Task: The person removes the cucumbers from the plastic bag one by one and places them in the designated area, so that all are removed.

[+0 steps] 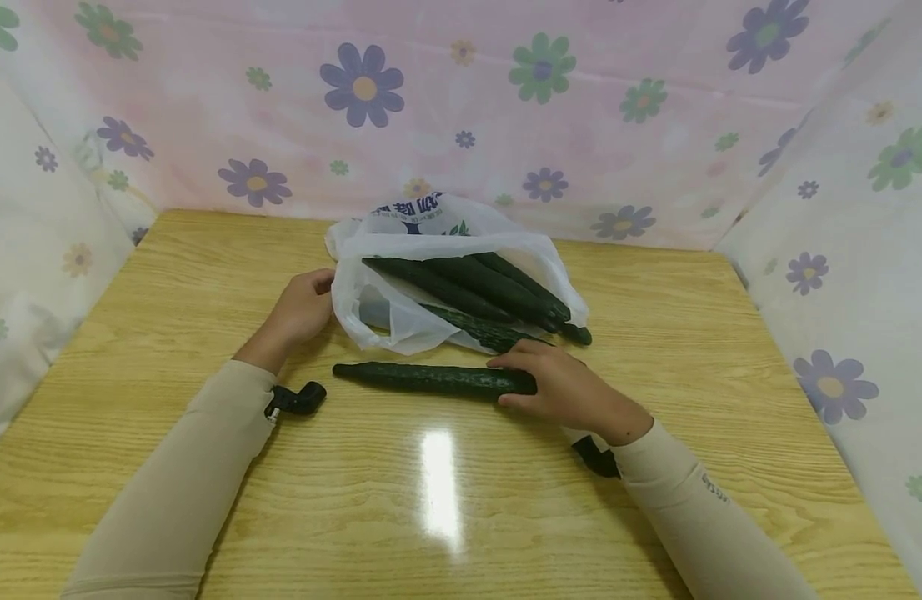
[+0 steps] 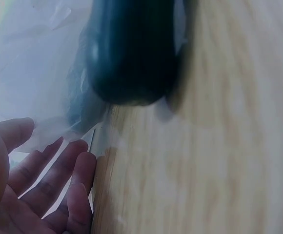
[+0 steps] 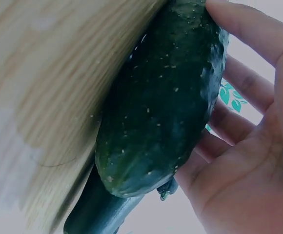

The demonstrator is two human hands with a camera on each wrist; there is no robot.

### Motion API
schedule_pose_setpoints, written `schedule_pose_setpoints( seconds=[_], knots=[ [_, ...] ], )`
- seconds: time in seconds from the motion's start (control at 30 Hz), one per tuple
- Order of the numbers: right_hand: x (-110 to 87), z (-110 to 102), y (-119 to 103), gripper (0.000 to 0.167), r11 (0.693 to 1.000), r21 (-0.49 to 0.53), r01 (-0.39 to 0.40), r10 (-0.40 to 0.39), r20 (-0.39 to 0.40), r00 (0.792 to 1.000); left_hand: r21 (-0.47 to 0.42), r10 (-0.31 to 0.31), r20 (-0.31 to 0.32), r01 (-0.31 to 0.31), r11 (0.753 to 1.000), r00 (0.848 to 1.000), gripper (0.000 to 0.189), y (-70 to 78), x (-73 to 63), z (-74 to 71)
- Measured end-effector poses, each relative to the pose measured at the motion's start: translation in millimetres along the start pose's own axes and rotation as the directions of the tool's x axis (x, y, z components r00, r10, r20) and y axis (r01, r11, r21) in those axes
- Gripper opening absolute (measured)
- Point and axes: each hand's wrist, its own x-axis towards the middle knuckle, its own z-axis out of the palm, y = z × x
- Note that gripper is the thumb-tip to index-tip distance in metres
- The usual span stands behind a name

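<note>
A long dark green cucumber [image 1: 423, 377] lies on the table in front of a white plastic bag [image 1: 461, 245]. My right hand [image 1: 554, 385] holds its right end, thumb on the near side and fingers on the far side; in the right wrist view the thumb touches the cucumber's bumpy skin [image 3: 156, 107]. Several more cucumbers [image 1: 491, 287] lie in the bag's open mouth, some poking out at the right. At the bag's left edge is my left hand [image 1: 299, 308], fingers loosely bent and apart, fingertips against the thin plastic in the left wrist view.
The wood-grain table [image 1: 401, 517] reaches back to a flowered cloth [image 1: 446, 108], which also hangs at both sides. Black camera mounts [image 1: 299, 398] sit at both wrists, over beige sleeves. Blue printing marks the back of the bag.
</note>
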Motion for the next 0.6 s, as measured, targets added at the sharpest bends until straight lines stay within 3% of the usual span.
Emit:
schedule_pose_setpoints(
  seconds=[0.6],
  knots=[
    [-0.1,-1.5,-2.9,0.047,0.999,-0.010,0.040,-0.041,-0.040,0.998,0.006,0.023,-0.002,-0.023,1.000,1.000,0.043,0.6,-0.2,-0.5]
  ],
)
